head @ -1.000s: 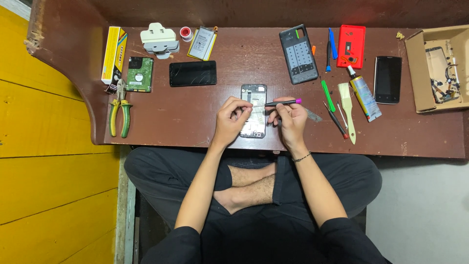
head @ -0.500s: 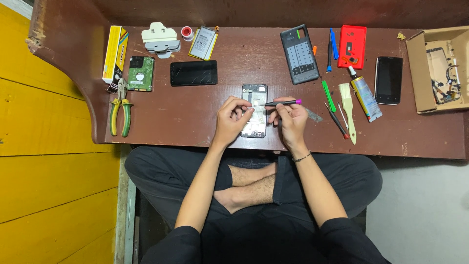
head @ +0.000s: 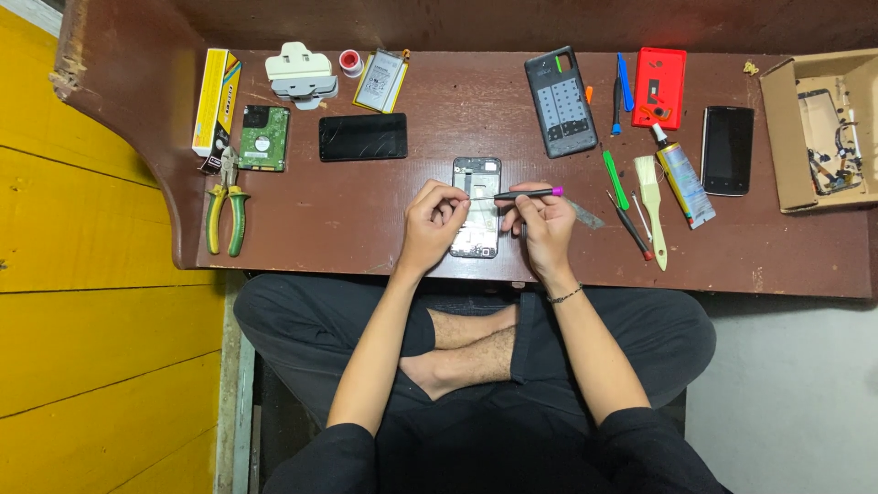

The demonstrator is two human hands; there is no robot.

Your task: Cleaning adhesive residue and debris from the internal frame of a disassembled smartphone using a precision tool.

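An opened phone (head: 476, 183) with its inner parts showing lies at the front middle of the brown wooden table (head: 366, 220). My left hand (head: 433, 218) rests on the phone's left side, fingers curled at its edge. My right hand (head: 541, 224) grips a thin screwdriver (head: 521, 193) with a pink cap, held level, its tip pointing left over the phone towards my left fingers.
Yellow-handled pliers (head: 225, 212), a green circuit board (head: 264, 138), a black phone (head: 363, 137) and a yellow box (head: 213, 101) lie left. A phone case (head: 561, 90), a red cover (head: 659, 88), a brush (head: 652, 206), a glue tube (head: 681, 178) and a cardboard box (head: 819, 119) lie right.
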